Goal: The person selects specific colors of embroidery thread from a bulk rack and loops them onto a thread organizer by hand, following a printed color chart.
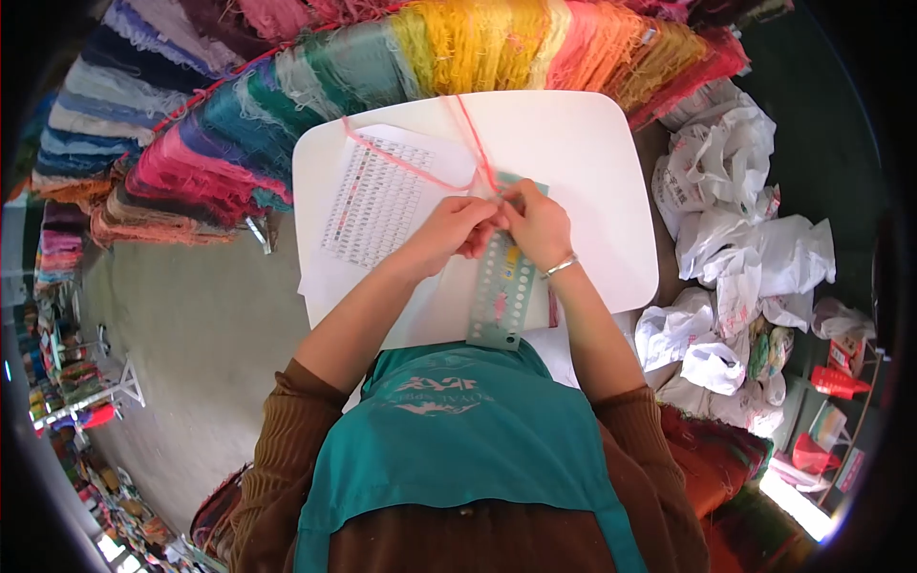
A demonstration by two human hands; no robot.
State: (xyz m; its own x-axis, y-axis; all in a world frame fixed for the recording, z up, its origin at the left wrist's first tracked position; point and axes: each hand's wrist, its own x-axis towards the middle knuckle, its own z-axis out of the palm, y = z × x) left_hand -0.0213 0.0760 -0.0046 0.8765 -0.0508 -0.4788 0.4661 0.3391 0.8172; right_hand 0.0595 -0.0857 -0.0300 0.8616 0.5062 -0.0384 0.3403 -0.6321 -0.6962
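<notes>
My left hand [453, 232] and my right hand [537, 225] meet over the middle of the white board [592, 181], fingers pinched together on pink thread [469, 124]. The thread runs up over the board's far edge, and a strand loops left across a printed sheet [377, 201]. Beneath my hands lies a green card strip [501, 291] with rows of holes along its sides. Where the thread passes between my fingertips is too small to make out. A bracelet sits on my right wrist.
Hanks of coloured thread [363, 62] hang in a curved row beyond the board and to the left. White plastic bags [735, 239] are piled at the right. Red plastic holders [839, 382] stand at the far right. A teal apron [458, 430] covers my lap.
</notes>
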